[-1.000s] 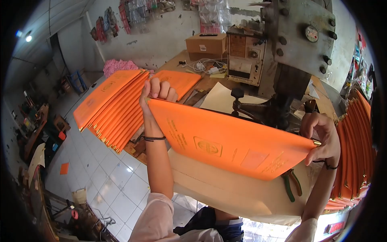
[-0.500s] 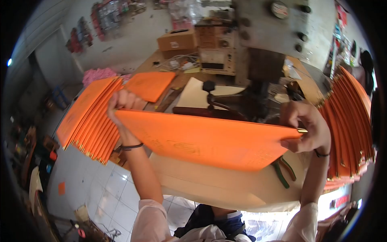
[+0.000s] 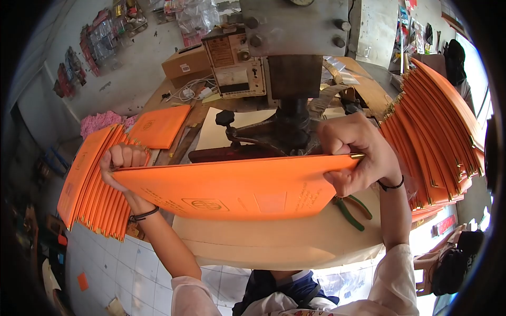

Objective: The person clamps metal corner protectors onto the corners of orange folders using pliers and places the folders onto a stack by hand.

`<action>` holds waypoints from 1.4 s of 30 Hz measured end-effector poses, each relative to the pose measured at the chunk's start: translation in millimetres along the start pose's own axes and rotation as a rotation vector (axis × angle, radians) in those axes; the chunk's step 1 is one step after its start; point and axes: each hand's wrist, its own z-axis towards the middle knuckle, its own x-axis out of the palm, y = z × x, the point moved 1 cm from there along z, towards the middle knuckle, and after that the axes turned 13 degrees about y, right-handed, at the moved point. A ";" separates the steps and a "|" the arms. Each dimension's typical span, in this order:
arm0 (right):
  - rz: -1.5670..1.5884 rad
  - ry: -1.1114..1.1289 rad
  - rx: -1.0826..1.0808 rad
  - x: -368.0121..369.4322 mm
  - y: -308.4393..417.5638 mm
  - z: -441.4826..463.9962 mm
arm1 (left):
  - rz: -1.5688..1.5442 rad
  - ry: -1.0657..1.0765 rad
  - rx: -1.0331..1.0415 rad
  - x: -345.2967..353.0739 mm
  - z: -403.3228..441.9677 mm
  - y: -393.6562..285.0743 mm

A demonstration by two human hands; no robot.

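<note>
An orange folder with gold printing and a gold metal corner is held up, tilted, between both hands above the paper-covered table. My left hand is closed round its left end. At the right end, my right hand pinches the folder beside the gold corner, thumb in front and fingers curled behind. Pliers with green handles lie on the table just below my right hand. A fanned stack of orange folders is beside my left hand, and another orange folder lies flat behind it.
A big stack of orange folders stands at the right. Behind the held folder is a metal press with a black knob. A control box, a cardboard box and white cables are at the back.
The view has turned to the right, so the press and stacks appear further left. Both hands still hold the folder, whose top edge now lies closer to level.
</note>
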 end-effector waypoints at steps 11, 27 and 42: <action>-0.091 -0.115 0.038 -4.3 -1.6 -2.0 | -0.067 -0.153 -0.054 0.4 -2.9 3.3; -0.181 0.152 -0.002 -30.8 30.1 -15.2 | 0.046 -0.478 -0.144 19.9 2.5 2.1; -0.108 0.200 -0.023 -29.9 28.2 -11.2 | 0.078 -0.465 -0.055 18.6 -1.2 6.0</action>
